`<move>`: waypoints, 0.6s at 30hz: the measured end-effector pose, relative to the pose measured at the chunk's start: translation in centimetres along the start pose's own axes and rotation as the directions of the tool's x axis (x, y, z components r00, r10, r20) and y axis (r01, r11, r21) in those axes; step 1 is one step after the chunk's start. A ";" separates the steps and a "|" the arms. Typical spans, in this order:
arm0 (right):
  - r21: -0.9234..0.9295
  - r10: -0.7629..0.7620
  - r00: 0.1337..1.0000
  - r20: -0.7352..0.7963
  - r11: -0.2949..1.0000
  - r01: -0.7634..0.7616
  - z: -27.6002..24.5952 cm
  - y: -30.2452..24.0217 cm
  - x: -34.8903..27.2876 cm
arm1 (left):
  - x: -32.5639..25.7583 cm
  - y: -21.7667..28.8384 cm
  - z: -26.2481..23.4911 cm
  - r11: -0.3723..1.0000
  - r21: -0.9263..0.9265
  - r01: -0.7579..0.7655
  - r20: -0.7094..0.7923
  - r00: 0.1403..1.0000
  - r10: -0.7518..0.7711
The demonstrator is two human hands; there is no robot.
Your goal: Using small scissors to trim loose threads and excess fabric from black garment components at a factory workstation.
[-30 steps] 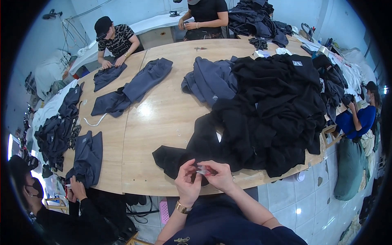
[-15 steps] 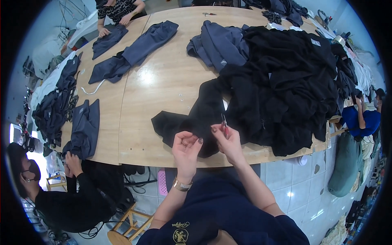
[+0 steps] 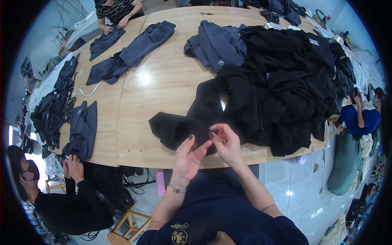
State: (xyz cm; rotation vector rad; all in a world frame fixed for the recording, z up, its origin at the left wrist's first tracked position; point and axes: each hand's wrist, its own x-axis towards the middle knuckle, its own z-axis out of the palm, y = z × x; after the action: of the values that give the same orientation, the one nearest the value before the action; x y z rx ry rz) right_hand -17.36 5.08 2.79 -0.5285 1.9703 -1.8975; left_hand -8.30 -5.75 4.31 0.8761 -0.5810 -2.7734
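Showing parted fingers (image 3: 200, 151), the left hand (image 3: 185, 162) sits beside the right hand (image 3: 228, 146), whose fingers grip red snips (image 3: 221, 135), apparently pointed far, likely for safety; black garments (image 3: 281, 96) lie beyond, heaped rightward on the bench (image 3: 153, 96).

Both forearms (image 3: 258, 188) slant inward from wooden table's (image 3: 149, 102) near side, hands close together over its near edge. Left hand (image 3: 187, 161): palm inward, thumb raised, fingers loose. Right hand (image 3: 227, 145): curled, gripping, thumb beside left fingertips.
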 end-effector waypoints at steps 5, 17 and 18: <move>-0.054 -0.094 0.994 -0.063 0.994 0.090 0.3 -0.9 -0.7 | 0.2 -0.1 0.5 0.980 0.006 -0.200 0.092 0.976 0.199; 0.175 0.074 0.997 0.028 0.982 -0.078 1.4 -1.6 -0.7 | 0.5 -2.2 -0.4 0.838 0.212 -0.503 0.236 0.859 0.455; 0.355 0.187 0.981 0.040 0.915 -0.189 1.3 -1.5 -0.6 | 0.2 -1.8 0.4 0.894 0.146 -0.423 0.181 0.900 0.396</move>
State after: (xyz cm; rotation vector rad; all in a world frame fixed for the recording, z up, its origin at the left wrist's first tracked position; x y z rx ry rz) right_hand -16.15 4.17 4.24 -0.2297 1.5518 -2.0582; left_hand -8.83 -4.03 3.76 0.5035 -0.9380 -2.4329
